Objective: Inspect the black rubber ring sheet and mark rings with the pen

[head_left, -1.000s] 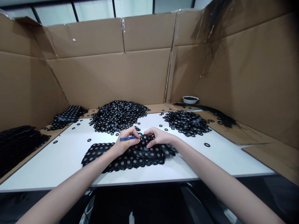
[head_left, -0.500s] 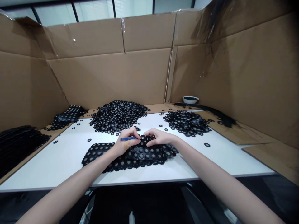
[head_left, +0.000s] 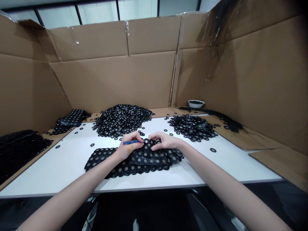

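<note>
A sheet of joined black rings with grey centres (head_left: 149, 159) lies in folds or layers on the white table top, close to its front edge. My left hand (head_left: 126, 147) is closed around a short, slim blue-handled tool (head_left: 130, 142); its tip is hidden by my fingers at the sheet's upper edge. Opposite it, the thumb and fingers of my right hand (head_left: 165, 141) pinch that same raised edge, a small gap away from my left fingertips. Whether a thread or a loose ring is between the fingers is too small to tell.
Behind my hands rises a large heap of loose black rings (head_left: 120, 120), with a smaller heap (head_left: 192, 126) to the right. A white bowl (head_left: 196, 104) and black strands (head_left: 216, 115) lie at the back right. Dark stacked sheets (head_left: 21, 150) sit left. Cardboard walls (head_left: 108, 80) enclose the table.
My left hand and the blue tool have shifted very slightly to the left. My right hand stays at the edge of the ring sheet, nearly unmoved.
</note>
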The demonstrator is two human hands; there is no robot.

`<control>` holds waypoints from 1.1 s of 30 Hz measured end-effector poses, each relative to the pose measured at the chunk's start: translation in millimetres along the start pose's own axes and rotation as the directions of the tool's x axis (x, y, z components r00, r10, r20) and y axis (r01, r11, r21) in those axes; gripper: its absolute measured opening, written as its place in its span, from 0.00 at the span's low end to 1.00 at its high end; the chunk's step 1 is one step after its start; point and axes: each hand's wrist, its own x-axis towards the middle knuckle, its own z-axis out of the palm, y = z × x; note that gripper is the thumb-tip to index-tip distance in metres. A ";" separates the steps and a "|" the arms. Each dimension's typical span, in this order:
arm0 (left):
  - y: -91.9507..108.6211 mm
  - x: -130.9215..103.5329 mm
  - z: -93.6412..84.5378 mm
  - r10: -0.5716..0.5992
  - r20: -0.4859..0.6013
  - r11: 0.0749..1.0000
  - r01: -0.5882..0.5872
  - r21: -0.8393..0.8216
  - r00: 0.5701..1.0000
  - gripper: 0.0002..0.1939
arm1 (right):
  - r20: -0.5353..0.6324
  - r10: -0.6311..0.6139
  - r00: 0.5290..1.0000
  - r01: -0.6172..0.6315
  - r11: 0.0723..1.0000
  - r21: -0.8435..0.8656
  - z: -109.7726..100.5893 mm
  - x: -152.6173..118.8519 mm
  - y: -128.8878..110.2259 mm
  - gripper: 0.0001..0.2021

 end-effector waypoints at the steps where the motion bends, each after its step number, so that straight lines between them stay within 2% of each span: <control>1: -0.3 0.2 -0.6 -0.005 -0.006 1.000 0.005 0.002 1.000 0.03 | 0.000 -0.013 1.000 0.013 1.000 0.016 -0.2 -0.4 -0.4 0.15; 5: -0.7 0.5 -1.7 0.006 -0.022 0.999 -0.005 0.032 1.000 0.04 | -0.004 -0.046 0.999 0.047 0.994 0.096 -0.6 -1.2 -0.6 0.18; 12: 1.0 0.5 0.3 0.018 -0.017 1.000 -0.018 0.022 1.000 0.03 | 0.012 -0.079 0.997 0.077 0.990 0.118 -1.1 1.7 -1.5 0.10; 22: 0.2 1.0 -2.5 0.040 -0.059 0.999 -0.039 0.030 0.997 0.04 | -0.011 -0.070 0.997 0.071 0.993 0.099 -2.1 -0.5 -3.4 0.14; 27: 2.7 -1.0 -1.2 0.081 -0.065 0.995 -0.077 0.060 0.995 0.03 | 0.043 -0.007 0.999 0.006 1.000 0.021 0.0 -1.4 -6.0 0.21; 33: 5.6 -2.2 1.2 0.108 -0.051 0.990 -0.103 0.097 0.993 0.03 | 0.094 0.046 0.994 -0.051 0.998 0.046 2.1 -2.1 -10.1 0.19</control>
